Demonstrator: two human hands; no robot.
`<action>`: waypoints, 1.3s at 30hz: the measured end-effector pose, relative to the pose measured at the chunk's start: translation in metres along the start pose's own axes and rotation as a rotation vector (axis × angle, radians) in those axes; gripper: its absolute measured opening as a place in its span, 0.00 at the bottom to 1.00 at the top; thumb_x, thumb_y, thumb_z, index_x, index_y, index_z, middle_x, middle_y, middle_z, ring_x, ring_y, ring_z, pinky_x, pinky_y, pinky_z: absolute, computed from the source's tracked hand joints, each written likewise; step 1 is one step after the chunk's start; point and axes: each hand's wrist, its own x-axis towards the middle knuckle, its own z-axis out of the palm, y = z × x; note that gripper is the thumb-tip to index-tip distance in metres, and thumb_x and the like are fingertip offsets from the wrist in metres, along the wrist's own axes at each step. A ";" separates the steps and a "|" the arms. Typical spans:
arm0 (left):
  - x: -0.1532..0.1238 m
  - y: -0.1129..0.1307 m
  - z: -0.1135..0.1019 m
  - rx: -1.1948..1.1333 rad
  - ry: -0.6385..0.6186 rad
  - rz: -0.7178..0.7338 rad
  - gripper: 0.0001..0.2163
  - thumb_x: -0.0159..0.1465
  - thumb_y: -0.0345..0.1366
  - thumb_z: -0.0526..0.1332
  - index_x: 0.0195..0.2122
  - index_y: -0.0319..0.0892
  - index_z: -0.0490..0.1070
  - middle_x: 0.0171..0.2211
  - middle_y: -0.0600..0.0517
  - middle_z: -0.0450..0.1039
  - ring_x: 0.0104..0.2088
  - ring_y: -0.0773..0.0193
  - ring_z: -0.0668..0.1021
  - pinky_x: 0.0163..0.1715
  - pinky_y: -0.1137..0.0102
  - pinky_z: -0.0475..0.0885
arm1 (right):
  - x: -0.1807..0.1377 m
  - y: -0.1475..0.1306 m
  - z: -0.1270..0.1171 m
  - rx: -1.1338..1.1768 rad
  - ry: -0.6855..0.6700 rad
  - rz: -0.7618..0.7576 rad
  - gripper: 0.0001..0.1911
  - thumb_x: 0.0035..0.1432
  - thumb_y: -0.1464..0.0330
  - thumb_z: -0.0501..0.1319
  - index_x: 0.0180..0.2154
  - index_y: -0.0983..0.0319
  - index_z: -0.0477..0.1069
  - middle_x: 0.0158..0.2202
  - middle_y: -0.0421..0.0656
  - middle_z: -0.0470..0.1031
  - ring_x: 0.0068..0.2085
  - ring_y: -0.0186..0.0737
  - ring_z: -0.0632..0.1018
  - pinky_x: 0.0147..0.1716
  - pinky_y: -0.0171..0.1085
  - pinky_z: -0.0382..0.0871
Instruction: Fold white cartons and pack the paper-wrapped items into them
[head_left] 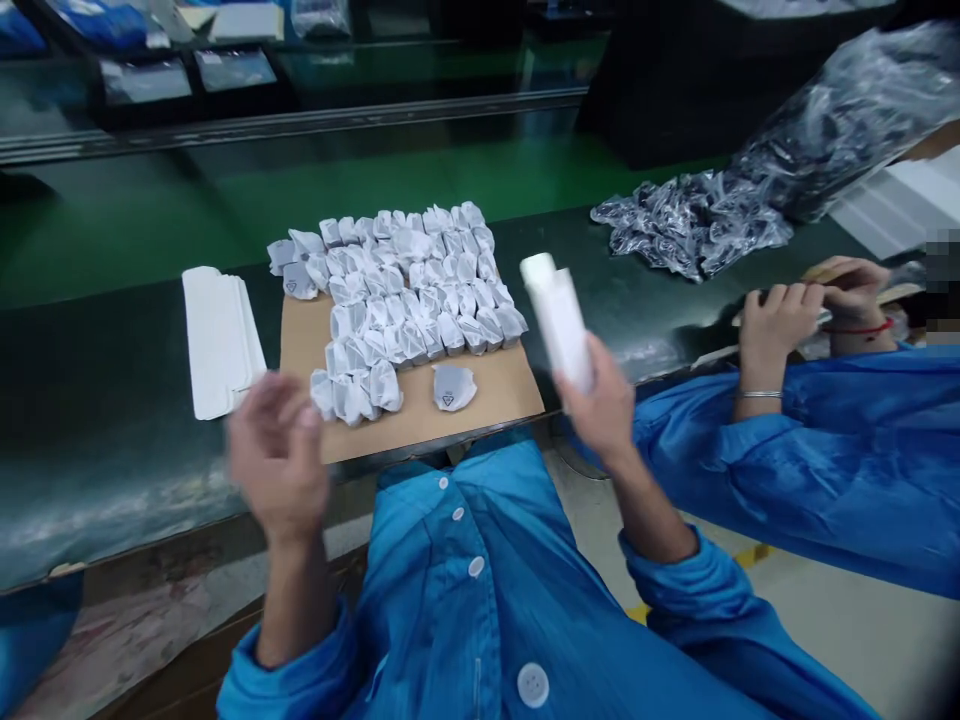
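Observation:
My right hand (604,400) is closed around a long white folded cardboard sleeve (559,315), held tilted above the right edge of a brown cardboard sheet (480,400). My left hand (279,455), smeared by motion, hovers near the sheet's lower left corner. Its fingers are loosely curled with the thumb apart, and nothing shows in them. Between the hands, several rows of small items wrapped in thin white material (409,285) stand on the sheet. One wrapped dark piece with a printed triangle mark (454,387) lies apart at the front.
A stack of flat white cards (221,340) lies left on the dark green bench (112,400). To the right is a pile of clear plastic-bagged items (694,222). A co-worker's hands (795,310) work at the far right. Trays (146,85) sit at the back left.

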 end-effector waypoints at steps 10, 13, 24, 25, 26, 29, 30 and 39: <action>0.175 -0.094 -0.077 0.660 0.131 -0.349 0.16 0.47 0.38 0.73 0.33 0.38 0.71 0.30 0.51 0.73 0.38 0.56 0.77 0.46 0.60 0.70 | 0.064 0.041 -0.002 -0.156 0.115 -0.022 0.31 0.59 0.59 0.63 0.59 0.71 0.67 0.51 0.65 0.74 0.51 0.61 0.75 0.49 0.53 0.67; 0.179 -0.101 -0.075 0.572 0.153 -0.383 0.13 0.47 0.34 0.72 0.30 0.38 0.70 0.26 0.54 0.71 0.33 0.62 0.76 0.39 0.65 0.71 | 0.042 -0.016 -0.001 -0.008 0.056 -0.265 0.26 0.63 0.65 0.60 0.61 0.64 0.64 0.50 0.55 0.77 0.49 0.55 0.77 0.48 0.51 0.72; 0.102 -0.007 -0.065 0.230 0.160 -0.192 0.07 0.55 0.37 0.64 0.32 0.41 0.70 0.25 0.57 0.71 0.26 0.68 0.72 0.28 0.73 0.69 | -0.002 -0.127 0.009 0.649 -0.270 -0.367 0.26 0.63 0.67 0.60 0.62 0.60 0.62 0.50 0.50 0.77 0.46 0.44 0.80 0.46 0.43 0.76; 0.072 0.002 -0.049 0.215 0.114 -0.170 0.09 0.53 0.39 0.67 0.32 0.42 0.71 0.24 0.57 0.71 0.26 0.67 0.73 0.27 0.73 0.70 | -0.001 -0.138 0.009 0.737 -0.316 -0.289 0.29 0.63 0.65 0.61 0.63 0.60 0.59 0.53 0.51 0.76 0.48 0.43 0.79 0.47 0.43 0.76; 0.041 0.009 -0.033 0.202 0.030 -0.163 0.11 0.52 0.41 0.69 0.31 0.42 0.72 0.24 0.56 0.72 0.26 0.66 0.73 0.26 0.72 0.70 | 0.001 -0.147 0.009 0.816 -0.345 -0.213 0.32 0.63 0.63 0.61 0.65 0.61 0.57 0.56 0.52 0.74 0.51 0.44 0.78 0.48 0.42 0.75; -0.039 0.016 0.003 0.088 -0.247 -0.220 0.11 0.57 0.45 0.65 0.31 0.42 0.72 0.25 0.53 0.75 0.25 0.63 0.76 0.26 0.69 0.73 | 0.013 -0.159 0.011 0.967 -0.424 -0.088 0.27 0.65 0.64 0.58 0.63 0.65 0.60 0.57 0.52 0.73 0.54 0.44 0.76 0.51 0.42 0.73; -0.054 0.015 0.006 0.037 -0.312 -0.241 0.12 0.57 0.45 0.67 0.33 0.42 0.73 0.28 0.52 0.77 0.28 0.61 0.78 0.29 0.68 0.75 | 0.018 -0.156 0.011 0.977 -0.473 -0.080 0.24 0.65 0.65 0.56 0.60 0.65 0.64 0.55 0.51 0.75 0.53 0.43 0.77 0.51 0.41 0.73; -0.010 0.011 -0.037 0.053 -0.513 -0.344 0.13 0.56 0.45 0.69 0.35 0.41 0.78 0.30 0.52 0.78 0.28 0.64 0.78 0.24 0.73 0.75 | 0.018 -0.116 -0.013 0.257 -0.709 -0.656 0.35 0.64 0.56 0.58 0.66 0.66 0.56 0.52 0.55 0.75 0.49 0.53 0.76 0.46 0.50 0.71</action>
